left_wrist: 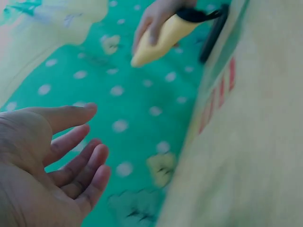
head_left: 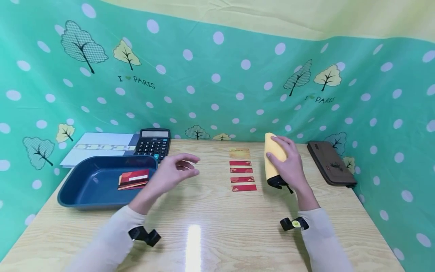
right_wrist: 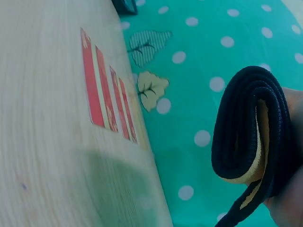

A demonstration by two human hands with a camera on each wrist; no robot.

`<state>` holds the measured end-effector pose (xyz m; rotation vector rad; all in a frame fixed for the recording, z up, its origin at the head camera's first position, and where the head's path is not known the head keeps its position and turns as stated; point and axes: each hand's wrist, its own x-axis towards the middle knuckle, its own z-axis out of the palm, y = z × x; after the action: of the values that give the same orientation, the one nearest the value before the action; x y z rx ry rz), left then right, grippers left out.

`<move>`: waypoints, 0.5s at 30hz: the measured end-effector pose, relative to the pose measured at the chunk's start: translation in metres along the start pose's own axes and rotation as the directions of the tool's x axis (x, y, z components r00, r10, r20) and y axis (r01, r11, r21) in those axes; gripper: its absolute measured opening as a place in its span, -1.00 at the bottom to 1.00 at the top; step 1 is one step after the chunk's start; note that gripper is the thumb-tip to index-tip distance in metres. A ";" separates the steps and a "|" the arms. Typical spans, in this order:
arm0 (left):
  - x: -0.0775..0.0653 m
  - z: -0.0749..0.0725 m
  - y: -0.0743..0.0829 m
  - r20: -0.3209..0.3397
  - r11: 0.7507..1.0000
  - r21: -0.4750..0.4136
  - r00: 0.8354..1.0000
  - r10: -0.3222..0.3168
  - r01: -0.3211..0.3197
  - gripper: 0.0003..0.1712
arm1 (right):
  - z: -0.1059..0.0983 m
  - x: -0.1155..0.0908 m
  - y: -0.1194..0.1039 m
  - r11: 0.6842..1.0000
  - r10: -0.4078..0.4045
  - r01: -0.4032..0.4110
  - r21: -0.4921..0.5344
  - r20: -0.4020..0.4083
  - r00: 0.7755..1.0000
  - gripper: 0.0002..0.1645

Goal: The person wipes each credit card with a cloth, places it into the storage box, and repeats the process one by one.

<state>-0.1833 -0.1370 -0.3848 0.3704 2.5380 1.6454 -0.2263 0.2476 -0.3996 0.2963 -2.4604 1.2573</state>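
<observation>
My right hand (head_left: 289, 162) grips a folded yellow cloth (head_left: 274, 156) with black edging, raised over the table's right side. In the right wrist view, the dark edge of the cloth (right_wrist: 244, 127) shows its rolled layers, and a thin black loop hangs below. My left hand (head_left: 175, 170) hovers at the right end of the blue tray, its fingers loosely bent around nothing. Between the hands lies a column of several narrow red strips (head_left: 242, 180), printed in gold, with a gold piece (head_left: 239, 153) at its far end.
The dark blue tray (head_left: 91, 206) on the left holds a small stack of red cards (head_left: 134, 177). Behind it are a black calculator (head_left: 153, 141) and a pale folder (head_left: 98, 141). A brown zip case (head_left: 331, 162) lies at the far right, against the polka-dot curtain (head_left: 217, 94).
</observation>
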 end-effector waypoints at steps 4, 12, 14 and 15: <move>0.011 0.035 -0.007 0.059 0.999 -0.006 0.997 -0.040 0.041 -0.51 | -0.009 0.002 0.007 1.000 0.029 -0.029 0.002 -0.016 0.999 -0.32; 0.033 0.085 -0.028 0.127 0.999 0.045 0.991 -0.036 0.031 -0.54 | -0.014 0.003 0.012 0.998 0.068 -0.068 0.001 -0.021 0.997 -0.31; 0.038 0.093 -0.031 0.141 0.999 0.051 0.990 -0.023 0.016 -0.52 | -0.014 0.003 0.012 0.997 0.074 -0.074 0.000 -0.018 0.997 -0.31; 0.040 0.097 -0.033 0.144 0.998 0.059 0.990 -0.016 0.008 -0.50 | -0.014 0.003 0.012 0.997 0.077 -0.077 -0.002 -0.018 0.997 -0.31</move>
<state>-0.2067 -0.0537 -0.4525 0.4604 2.4807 1.4851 -0.2302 0.2657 -0.3997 0.1905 -2.4795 1.2824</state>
